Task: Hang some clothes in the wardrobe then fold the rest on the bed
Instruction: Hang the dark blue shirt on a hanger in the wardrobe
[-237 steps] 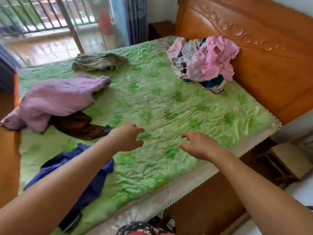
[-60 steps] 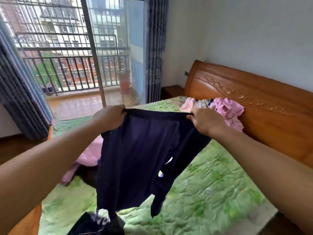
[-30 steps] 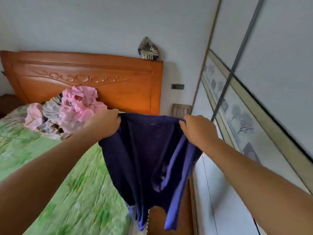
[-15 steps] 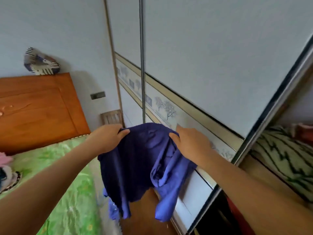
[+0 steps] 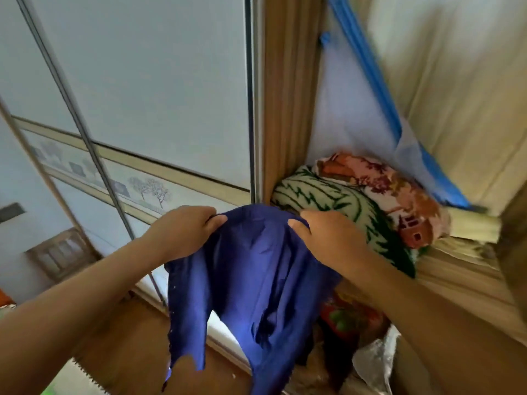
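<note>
A dark blue garment (image 5: 256, 275) hangs in front of me, held up by its top edge. My left hand (image 5: 185, 229) grips the left part of that edge and my right hand (image 5: 328, 240) grips the right part. Behind the garment stands the wardrobe, with its white sliding door (image 5: 142, 95) on the left and its open compartment (image 5: 427, 109) on the right. The garment's lower end hangs loose in front of the wardrobe's bottom section.
On the wardrobe shelf (image 5: 462, 269) lie a folded green-and-cream blanket (image 5: 342, 201) and a floral orange one (image 5: 399, 195). A blue-edged bag (image 5: 370, 95) leans inside above them. More items and a plastic bag (image 5: 376, 363) fill the space below the shelf.
I have turned further right, from the bed and headboard to the wardrobe's open side. Both hands still hold the blue garment, now closer to the shelf.
</note>
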### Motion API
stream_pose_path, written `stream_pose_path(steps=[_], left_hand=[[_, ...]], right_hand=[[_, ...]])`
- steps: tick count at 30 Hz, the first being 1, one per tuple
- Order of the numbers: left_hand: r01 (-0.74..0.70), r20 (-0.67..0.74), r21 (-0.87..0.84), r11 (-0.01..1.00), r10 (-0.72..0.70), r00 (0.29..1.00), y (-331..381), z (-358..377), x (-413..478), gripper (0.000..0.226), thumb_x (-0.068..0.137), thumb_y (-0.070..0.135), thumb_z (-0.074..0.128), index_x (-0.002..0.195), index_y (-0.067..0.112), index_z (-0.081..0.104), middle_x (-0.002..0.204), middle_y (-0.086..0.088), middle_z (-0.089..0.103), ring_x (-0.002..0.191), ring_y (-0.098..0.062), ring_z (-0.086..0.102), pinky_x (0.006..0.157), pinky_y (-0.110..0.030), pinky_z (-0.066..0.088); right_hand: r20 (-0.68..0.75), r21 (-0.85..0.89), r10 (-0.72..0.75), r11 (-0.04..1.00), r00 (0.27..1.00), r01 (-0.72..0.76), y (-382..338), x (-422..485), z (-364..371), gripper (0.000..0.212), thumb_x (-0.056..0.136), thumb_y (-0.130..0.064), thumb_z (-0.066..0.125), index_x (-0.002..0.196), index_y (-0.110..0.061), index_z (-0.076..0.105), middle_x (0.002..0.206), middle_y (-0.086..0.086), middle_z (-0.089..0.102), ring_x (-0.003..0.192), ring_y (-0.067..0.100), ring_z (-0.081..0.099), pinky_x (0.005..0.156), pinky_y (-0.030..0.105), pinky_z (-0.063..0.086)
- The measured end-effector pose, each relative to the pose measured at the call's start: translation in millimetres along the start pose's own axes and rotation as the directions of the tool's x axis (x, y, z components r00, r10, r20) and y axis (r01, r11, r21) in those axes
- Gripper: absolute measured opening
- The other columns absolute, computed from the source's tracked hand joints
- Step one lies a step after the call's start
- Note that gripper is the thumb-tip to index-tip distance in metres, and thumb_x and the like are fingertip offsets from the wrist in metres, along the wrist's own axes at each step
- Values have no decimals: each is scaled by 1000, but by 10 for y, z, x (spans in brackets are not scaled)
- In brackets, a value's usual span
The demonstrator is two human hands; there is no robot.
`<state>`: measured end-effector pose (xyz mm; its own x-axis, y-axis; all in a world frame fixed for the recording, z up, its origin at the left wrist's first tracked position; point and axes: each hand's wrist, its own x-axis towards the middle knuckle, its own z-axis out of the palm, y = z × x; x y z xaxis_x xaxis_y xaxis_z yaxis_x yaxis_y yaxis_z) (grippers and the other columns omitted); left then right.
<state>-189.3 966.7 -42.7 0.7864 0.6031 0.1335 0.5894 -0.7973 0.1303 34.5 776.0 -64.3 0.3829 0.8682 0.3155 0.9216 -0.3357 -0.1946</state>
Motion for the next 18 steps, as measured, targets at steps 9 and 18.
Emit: stream_pose_path(steps=[9, 18], left_hand=[[-306, -61, 34, 951, 308, 949, 1428, -132, 544, 43, 103, 56, 32, 88, 25, 58, 96, -7, 69, 92, -33, 65, 76, -40, 50], [-405, -99, 39, 913, 407, 908, 2300, -684, 1484, 50, 102, 59, 36, 83, 20, 60, 86, -6, 65, 79, -24, 61, 66, -36, 45]], right_hand=[[-260, -164, 139, 969, 956, -185, 1065, -602, -901, 45, 103, -52, 43, 90, -16, 66, 91, 10, 68, 86, 30, 64, 66, 36, 41], [-244, -178, 349, 901, 905, -396, 1790, -452, -1825, 45, 103, -56, 39, 78, -22, 52, 82, 3, 62, 70, 21, 51, 54, 33, 33]])
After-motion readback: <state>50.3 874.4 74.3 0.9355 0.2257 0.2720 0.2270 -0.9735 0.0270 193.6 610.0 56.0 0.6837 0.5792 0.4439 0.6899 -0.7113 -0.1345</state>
